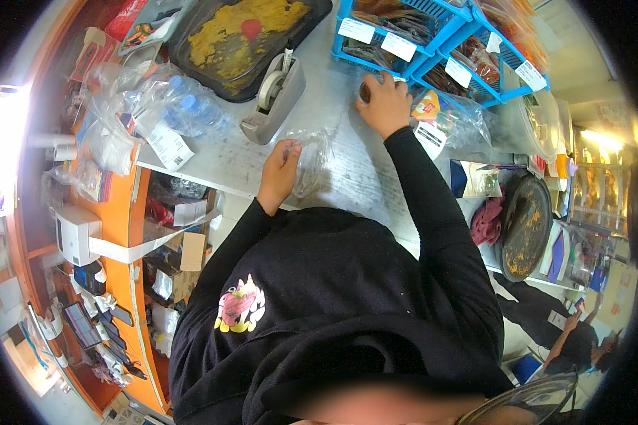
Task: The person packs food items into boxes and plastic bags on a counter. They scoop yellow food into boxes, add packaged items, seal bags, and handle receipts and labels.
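Observation:
My left hand (279, 172) pinches the edge of a clear plastic bag (313, 164), which lies over the metal table (345, 183) near its front edge. My right hand (387, 103) is closed around a small, round, dark brown item (364, 92), partly hidden by the fingers; its exact kind cannot be told. That hand is just in front of the blue plastic baskets (430, 58), which hold bagged goods behind white labels. Beyond my left hand stands a grey tape dispenser (276, 95) with a roll of tape.
A dark tray (178, 53) with yellow food remains lies at the back left. Water bottles in plastic (186, 106) sit at the left, and a filled clear bag (465, 119) at the right. A round dark tray (526, 228) is farther right; a person in black (542, 319) is beyond.

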`<state>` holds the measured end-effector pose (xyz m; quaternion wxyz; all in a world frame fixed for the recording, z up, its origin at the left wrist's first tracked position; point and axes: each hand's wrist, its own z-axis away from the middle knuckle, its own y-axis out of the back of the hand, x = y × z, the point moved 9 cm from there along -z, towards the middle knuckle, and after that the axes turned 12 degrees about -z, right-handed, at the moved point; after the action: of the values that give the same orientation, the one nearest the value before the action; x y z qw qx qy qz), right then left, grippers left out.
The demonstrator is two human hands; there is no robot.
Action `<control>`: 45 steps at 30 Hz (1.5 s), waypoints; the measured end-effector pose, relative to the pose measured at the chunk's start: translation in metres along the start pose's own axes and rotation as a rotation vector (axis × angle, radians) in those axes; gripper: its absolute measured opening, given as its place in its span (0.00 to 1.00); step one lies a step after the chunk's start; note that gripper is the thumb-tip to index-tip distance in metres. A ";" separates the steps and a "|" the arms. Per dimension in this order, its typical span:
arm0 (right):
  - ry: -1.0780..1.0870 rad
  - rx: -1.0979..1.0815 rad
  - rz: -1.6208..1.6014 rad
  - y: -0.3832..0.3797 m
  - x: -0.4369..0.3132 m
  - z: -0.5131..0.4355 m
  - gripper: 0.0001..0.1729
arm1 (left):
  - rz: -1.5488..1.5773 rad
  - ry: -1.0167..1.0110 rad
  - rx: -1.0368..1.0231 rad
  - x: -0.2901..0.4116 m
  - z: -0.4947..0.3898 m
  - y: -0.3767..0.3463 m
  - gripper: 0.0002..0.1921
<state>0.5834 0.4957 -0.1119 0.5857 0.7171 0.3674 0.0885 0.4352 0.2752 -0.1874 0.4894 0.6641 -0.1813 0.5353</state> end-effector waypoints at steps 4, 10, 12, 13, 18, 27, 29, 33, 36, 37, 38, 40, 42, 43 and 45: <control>-0.132 0.056 -0.557 0.012 0.026 0.012 0.27 | 0.043 0.047 0.002 -0.007 0.001 0.005 0.16; 0.374 0.297 -0.577 0.103 -0.035 0.055 0.24 | 0.126 0.128 -0.025 -0.011 -0.001 0.003 0.15; 0.491 0.320 -0.505 0.133 -0.057 0.067 0.25 | 0.142 0.133 -0.038 -0.008 -0.002 0.000 0.15; 0.534 0.326 -0.505 0.148 -0.066 0.071 0.25 | 0.147 0.144 -0.052 -0.007 -0.003 -0.002 0.15; 0.638 0.282 -0.452 0.198 -0.099 0.078 0.25 | 0.126 0.101 -0.131 0.003 -0.006 -0.010 0.16; 0.619 0.035 -0.431 0.212 -0.119 0.079 0.21 | 0.105 0.106 -0.141 0.006 -0.005 -0.007 0.17; 0.618 -0.017 -0.415 0.213 -0.122 0.079 0.24 | 0.097 0.125 -0.150 0.006 -0.005 -0.008 0.17; 0.592 -0.081 -0.420 0.214 -0.126 0.079 0.27 | 0.210 0.117 -0.100 0.012 -0.002 -0.006 0.17; 0.560 -0.096 -0.411 0.214 -0.128 0.078 0.32 | 0.227 0.151 -0.135 0.011 -0.001 -0.009 0.18; 0.553 -0.103 -0.404 0.213 -0.129 0.077 0.33 | 0.223 0.150 -0.137 0.012 0.000 -0.009 0.18; 0.547 -0.110 -0.397 0.213 -0.129 0.077 0.35 | 0.215 0.146 -0.134 0.012 0.000 -0.009 0.19; 0.528 -0.144 -0.384 0.211 -0.130 0.077 0.34 | 0.229 0.154 -0.139 0.011 0.000 -0.010 0.19; 0.497 -0.196 -0.373 0.208 -0.130 0.077 0.33 | 0.233 0.159 -0.143 0.010 0.001 -0.012 0.19; 0.477 -0.232 -0.369 0.205 -0.130 0.076 0.32 | 0.233 0.162 -0.146 0.009 0.002 -0.013 0.19; 0.454 -0.271 -0.360 0.203 -0.130 0.076 0.31 | 0.232 0.162 -0.158 0.008 0.002 -0.016 0.19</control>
<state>0.6188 0.3460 0.0888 0.5851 0.5178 0.5947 0.1894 0.4518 0.2828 -0.1871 0.4881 0.5528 -0.2580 0.6242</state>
